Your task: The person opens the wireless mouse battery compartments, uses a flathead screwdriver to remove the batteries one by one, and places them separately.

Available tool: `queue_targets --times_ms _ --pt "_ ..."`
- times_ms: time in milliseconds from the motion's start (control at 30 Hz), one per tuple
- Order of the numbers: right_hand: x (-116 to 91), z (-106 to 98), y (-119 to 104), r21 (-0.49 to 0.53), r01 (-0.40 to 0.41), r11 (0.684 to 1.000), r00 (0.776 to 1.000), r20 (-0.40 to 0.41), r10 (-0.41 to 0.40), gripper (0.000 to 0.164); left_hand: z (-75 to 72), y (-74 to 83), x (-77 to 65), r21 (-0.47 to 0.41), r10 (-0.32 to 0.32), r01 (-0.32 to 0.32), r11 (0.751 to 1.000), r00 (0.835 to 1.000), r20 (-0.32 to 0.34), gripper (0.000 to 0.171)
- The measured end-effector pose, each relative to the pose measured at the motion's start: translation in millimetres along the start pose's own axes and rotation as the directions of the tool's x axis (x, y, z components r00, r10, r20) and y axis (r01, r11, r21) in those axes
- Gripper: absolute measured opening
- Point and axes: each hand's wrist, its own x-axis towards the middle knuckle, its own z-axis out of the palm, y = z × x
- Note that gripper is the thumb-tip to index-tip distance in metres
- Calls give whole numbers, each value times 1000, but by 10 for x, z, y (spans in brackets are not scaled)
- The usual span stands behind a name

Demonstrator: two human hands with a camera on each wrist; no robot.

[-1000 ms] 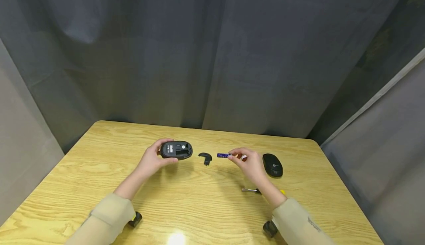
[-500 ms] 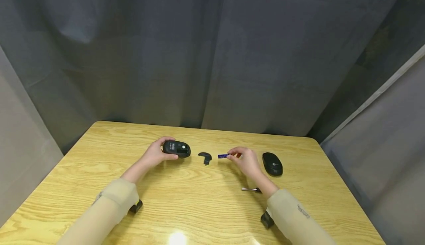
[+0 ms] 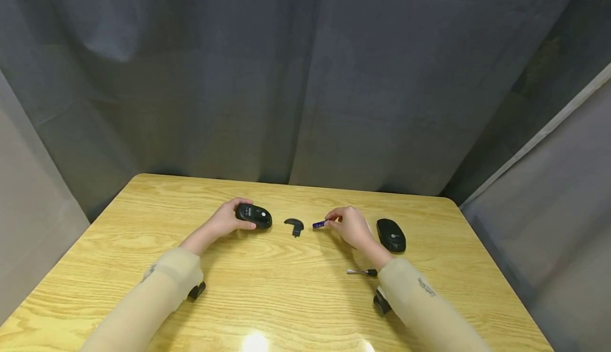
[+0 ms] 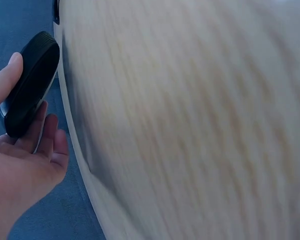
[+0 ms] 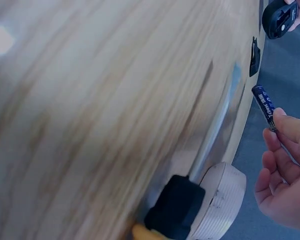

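Note:
My left hand (image 3: 223,220) grips a black computer mouse (image 3: 253,216) by its sides, fingers behind and thumb in front. Its underside, with a label and a pale round spot, faces up toward me; the left wrist view shows the mouse (image 4: 32,82) edge-on. My right hand (image 3: 354,228) pinches one end of a small dark blue battery (image 5: 264,104) between thumb and fingertips, its free end pointing left. Between the two hands a black battery cover (image 3: 296,227) with a tab lies on the table.
A second black mouse (image 3: 391,235) lies right of my right hand. A screwdriver (image 3: 361,272) is under the right forearm, its handle partly hidden. Beside it in the right wrist view stands a white, ridged round object (image 5: 222,200). A dark curtain (image 3: 286,76) hangs behind the table (image 3: 277,299).
The mouse in my left hand has tipped and its underside shows less. My right hand has shifted slightly up and left, and the battery now slants down to the left.

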Motion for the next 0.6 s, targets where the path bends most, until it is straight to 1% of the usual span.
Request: queue_targets --times_ms 200,367,500,600 --pt "25 29 52 -12 -23 1000 999 48 23 8 -27 -38 30 6 14 -14 1000 999 37 67" --pt "49 45 105 -18 -46 999 995 92 48 8 -66 -87 71 19 20 -21 1000 998 53 67" --pt "68 56 128 -38 -28 999 993 117 32 8 -91 -119 94 44 11 -14 999 998 65 67" --pt "77 59 136 -72 -7 997 992 123 16 8 -100 -130 101 63 7 -12 998 997 82 67"
